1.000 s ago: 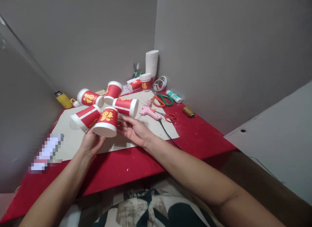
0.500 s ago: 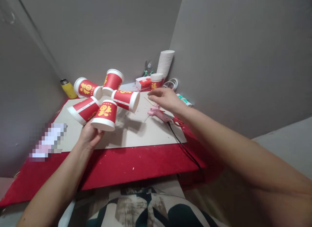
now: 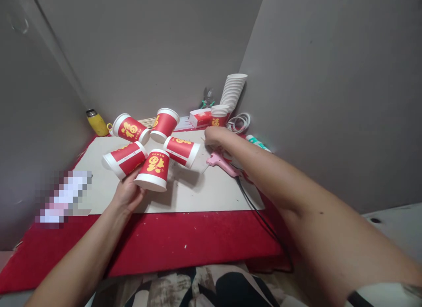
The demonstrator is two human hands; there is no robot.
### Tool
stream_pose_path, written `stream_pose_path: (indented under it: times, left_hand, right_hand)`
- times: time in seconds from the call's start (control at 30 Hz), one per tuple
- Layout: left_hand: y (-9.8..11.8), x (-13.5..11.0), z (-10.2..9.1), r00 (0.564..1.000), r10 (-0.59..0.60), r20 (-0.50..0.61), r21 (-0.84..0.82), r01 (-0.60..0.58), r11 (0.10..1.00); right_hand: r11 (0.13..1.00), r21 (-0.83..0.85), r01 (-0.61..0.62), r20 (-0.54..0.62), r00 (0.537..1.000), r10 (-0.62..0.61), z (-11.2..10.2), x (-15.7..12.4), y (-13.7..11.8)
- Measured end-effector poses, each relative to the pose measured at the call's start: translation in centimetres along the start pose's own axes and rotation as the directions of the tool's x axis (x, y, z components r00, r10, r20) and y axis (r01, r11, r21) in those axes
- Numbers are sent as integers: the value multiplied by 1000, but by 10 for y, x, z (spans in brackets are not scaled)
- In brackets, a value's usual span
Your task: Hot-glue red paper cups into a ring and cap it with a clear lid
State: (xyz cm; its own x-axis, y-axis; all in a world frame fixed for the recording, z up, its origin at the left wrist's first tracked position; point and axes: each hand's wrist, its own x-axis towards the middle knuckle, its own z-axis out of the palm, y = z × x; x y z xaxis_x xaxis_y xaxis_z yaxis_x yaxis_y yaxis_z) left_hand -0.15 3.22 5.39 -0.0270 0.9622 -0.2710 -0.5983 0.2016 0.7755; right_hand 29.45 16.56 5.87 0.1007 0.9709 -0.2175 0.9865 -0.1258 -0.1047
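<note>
My left hand (image 3: 129,195) is closed around the underside of a star-shaped ring of paper cups (image 3: 156,164), held above the board. Several red cups with white rims and yellow characters make up the ring, their bases turned inward and mouths outward. My right hand (image 3: 214,136) reaches to the back of the board, in front of a short stack of red cups (image 3: 219,118); its fingers are hidden behind the hand and wrist. Just below that wrist lies a pink glue gun (image 3: 221,163), its black cord running off the front edge.
A white board (image 3: 217,197) covers part of the red tabletop (image 3: 165,245). Along the back stand a tall stack of white-rimmed cups (image 3: 233,91), a red-and-white box (image 3: 201,118), a coiled white cable (image 3: 239,123) and a yellow bottle (image 3: 97,123). Scissors (image 3: 245,177) lie partly under my right arm.
My right hand has reached farther toward the back, and its fingers have gone out of sight. The cup ring stays in my left hand. The whole view has shifted slightly.
</note>
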Motion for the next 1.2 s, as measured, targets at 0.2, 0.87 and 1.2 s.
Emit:
stream_pose_path:
  times: [0.2,0.87,1.2]
  left_hand:
    - [-13,7,-7,995,39,90,-26,-37,999]
    - [-19,9,-6,999,-26,23,30,26,999]
    - [-24,9,-10,995,-22,98,26,19,999]
  right_hand:
    - [991,-108,-72,164,982,90,0,11,0]
    - [833,553,-14,-322,918,230,-25,13,45]
    - [676,644,358,-644,731,226,-53,14,77]
